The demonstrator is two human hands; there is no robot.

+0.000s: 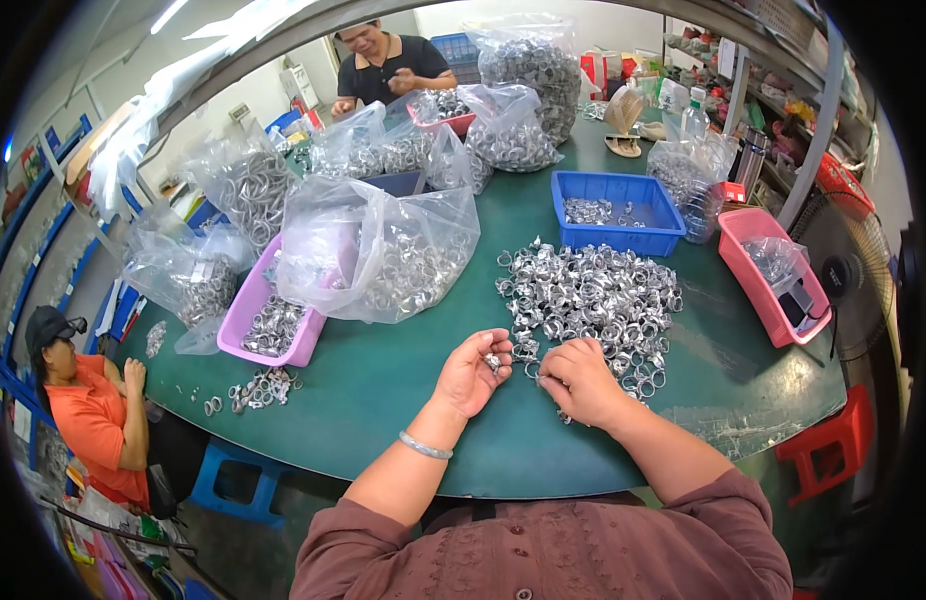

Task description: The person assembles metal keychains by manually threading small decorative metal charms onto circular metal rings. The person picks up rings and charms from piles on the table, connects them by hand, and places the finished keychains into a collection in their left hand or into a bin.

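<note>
A heap of small silvery metal rings [593, 300], each with a raised bit on its band, lies on the green table in front of me. My left hand [467, 378] is palm up beside the heap's near left side, its fingers curled around one or more of these metal rings [493, 362]. At the heap's near edge, my right hand [585, 384] is turned palm down with thumb and fingers pinched together. Whatever sits between those fingertips is too small and covered to make out. The two hands are a short way apart.
A blue tray [623, 238] with a few rings stands behind the heap. Left are a pink-purple basket [301, 345] and a clear bag [423, 255] of rings. A pink basket [805, 325] sits right. Two people [88, 400] are at the table's left and far sides.
</note>
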